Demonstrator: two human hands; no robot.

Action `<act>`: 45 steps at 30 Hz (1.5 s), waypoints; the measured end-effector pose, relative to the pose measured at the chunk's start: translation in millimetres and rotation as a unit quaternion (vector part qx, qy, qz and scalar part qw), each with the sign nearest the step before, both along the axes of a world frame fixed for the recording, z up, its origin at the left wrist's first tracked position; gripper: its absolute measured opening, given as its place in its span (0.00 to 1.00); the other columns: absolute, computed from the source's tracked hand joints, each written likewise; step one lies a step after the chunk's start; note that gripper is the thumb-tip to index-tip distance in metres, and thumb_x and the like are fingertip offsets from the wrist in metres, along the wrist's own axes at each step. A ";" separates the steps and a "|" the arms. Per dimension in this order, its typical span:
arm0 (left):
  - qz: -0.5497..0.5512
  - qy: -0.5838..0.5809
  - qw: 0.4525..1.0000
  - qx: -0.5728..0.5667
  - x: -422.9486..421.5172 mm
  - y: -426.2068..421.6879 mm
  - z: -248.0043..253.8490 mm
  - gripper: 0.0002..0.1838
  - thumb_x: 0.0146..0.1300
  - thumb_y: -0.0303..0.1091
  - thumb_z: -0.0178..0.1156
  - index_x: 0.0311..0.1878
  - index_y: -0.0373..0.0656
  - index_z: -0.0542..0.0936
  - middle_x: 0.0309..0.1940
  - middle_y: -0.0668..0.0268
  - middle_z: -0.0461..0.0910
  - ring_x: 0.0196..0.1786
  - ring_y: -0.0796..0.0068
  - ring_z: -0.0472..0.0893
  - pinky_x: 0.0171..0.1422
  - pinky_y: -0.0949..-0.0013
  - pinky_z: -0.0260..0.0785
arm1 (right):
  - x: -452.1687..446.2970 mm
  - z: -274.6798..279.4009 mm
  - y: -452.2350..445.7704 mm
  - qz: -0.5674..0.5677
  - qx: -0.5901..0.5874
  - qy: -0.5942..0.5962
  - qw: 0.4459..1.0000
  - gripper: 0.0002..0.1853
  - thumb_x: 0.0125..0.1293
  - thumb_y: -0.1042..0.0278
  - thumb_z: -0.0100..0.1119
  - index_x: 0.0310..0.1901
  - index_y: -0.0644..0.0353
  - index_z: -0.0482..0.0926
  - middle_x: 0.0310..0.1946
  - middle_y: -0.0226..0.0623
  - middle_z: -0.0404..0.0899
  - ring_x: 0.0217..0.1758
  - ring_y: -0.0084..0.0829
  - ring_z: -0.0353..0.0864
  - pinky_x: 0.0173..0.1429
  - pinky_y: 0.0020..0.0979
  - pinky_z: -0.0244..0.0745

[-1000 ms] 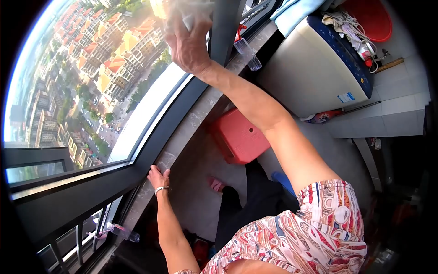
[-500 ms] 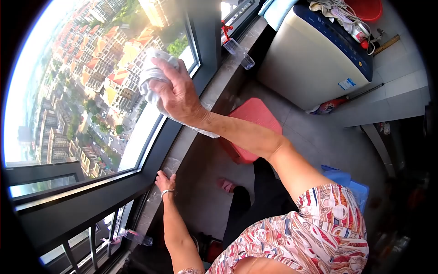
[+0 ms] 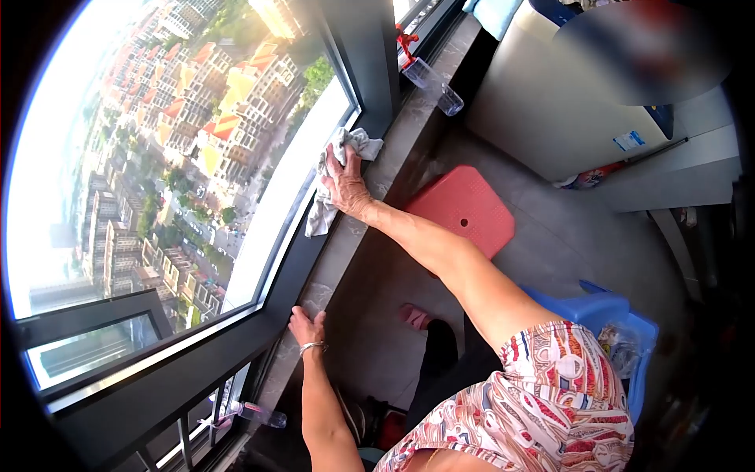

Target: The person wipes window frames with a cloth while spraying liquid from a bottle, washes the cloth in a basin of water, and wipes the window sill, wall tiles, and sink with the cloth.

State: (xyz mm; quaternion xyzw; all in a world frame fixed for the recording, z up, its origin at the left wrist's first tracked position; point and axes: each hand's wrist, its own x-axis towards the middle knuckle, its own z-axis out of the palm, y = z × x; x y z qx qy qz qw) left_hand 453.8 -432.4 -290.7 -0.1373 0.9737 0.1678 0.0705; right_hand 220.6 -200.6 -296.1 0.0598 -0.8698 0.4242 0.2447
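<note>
A light grey-white cloth (image 3: pixel 321 214) lies bunched against the dark window frame (image 3: pixel 297 271) along the lower edge of the large glass pane. My right hand (image 3: pixel 348 185) presses on it, fingers bent over the cloth. My left hand (image 3: pixel 306 326), with a bracelet at the wrist, rests on the edge of the grey marble sill (image 3: pixel 321 288), fingers slightly apart and nothing held. Behind the window pane (image 3: pixel 157 173) are buildings and trees far below.
A red stool (image 3: pixel 476 206) stands on the floor beside a blue basin (image 3: pixel 637 321). The grey appliance (image 3: pixel 543 102) is at the upper right. One clear bottle (image 3: pixel 434 86) hangs by the upper sill, another (image 3: pixel 263 414) at lower left.
My right hand has come down from the upper glass with the cloth, onto the lower window frame. My left hand stays on the sill. The view has shifted, showing more of the blue basin.
</note>
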 end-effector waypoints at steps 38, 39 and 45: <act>0.027 0.018 0.999 0.037 -0.4 10.1 -2.6 0.23 0.42 0.35 0.70 0.35 0.42 0.66 0.30 0.56 0.70 0.36 0.53 0.68 0.42 0.57 0.60 | -12.7 16.9 11.8 -0.014 -0.115 0.025 0.993 0.30 0.46 0.67 0.66 0.49 0.61 0.61 0.45 0.52 0.64 0.47 0.47 0.65 0.53 0.41 0.62; 0.031 0.019 0.998 0.041 0.5 10.2 -1.9 0.22 0.42 0.34 0.70 0.35 0.43 0.66 0.30 0.56 0.70 0.36 0.53 0.68 0.42 0.57 0.60 | 6.4 16.6 -11.5 -0.003 -0.123 -0.015 0.992 0.31 0.47 0.67 0.65 0.51 0.61 0.58 0.46 0.56 0.61 0.48 0.49 0.63 0.54 0.44 0.60; 0.023 0.113 0.986 0.121 45.0 11.5 -9.7 0.21 0.44 0.26 0.63 0.44 0.40 0.70 0.39 0.54 0.72 0.44 0.54 0.69 0.49 0.56 0.59 | 162.5 12.2 -179.1 0.217 -0.141 -0.047 0.965 0.31 0.46 0.73 0.59 0.54 0.53 0.59 0.46 0.53 0.57 0.52 0.55 0.60 0.56 0.46 0.60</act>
